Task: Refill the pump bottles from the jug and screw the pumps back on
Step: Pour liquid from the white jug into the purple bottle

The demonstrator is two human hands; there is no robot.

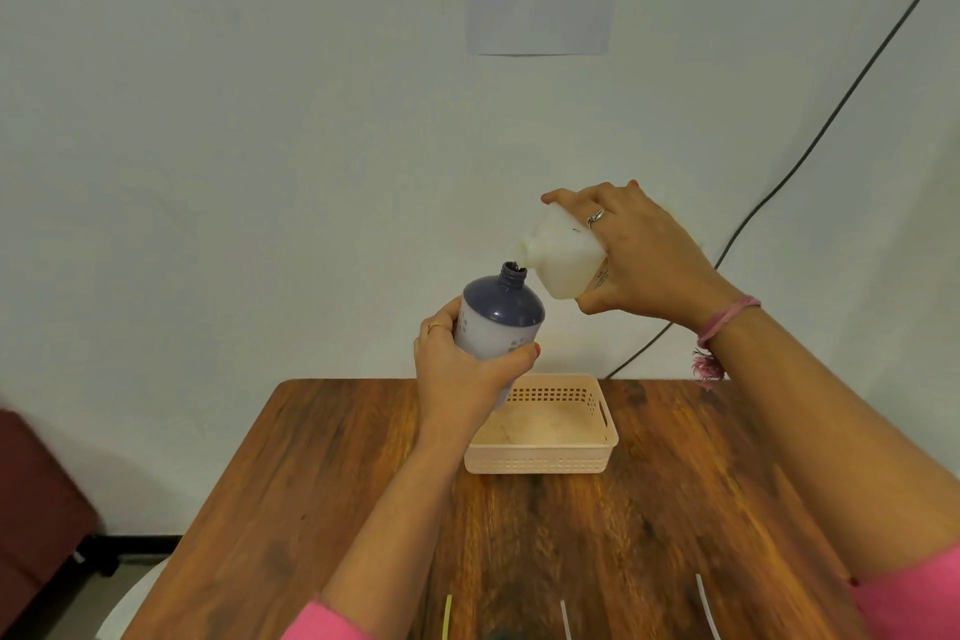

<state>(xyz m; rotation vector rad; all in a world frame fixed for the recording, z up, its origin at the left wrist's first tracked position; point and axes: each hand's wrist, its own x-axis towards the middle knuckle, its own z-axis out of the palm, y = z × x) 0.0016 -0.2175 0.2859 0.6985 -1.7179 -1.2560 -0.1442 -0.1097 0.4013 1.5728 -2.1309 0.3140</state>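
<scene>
My left hand (462, 372) grips a pump bottle (497, 316) with a dark blue shoulder, a pale lilac body and an open neck, held in the air and tilted slightly right. My right hand (647, 257) holds a white jug (563, 257) tipped down to the left, its spout right at the bottle's open neck. Both are raised above the wooden table (675, 509). No pump is on the bottle.
A pale peach perforated basket (540, 460) stands on the table below my hands. Thin tubes, one yellow (447, 616) and two clear (565, 619), poke up at the near edge. A black cable (810, 146) runs down the wall on the right. A dark red seat (36, 494) is at left.
</scene>
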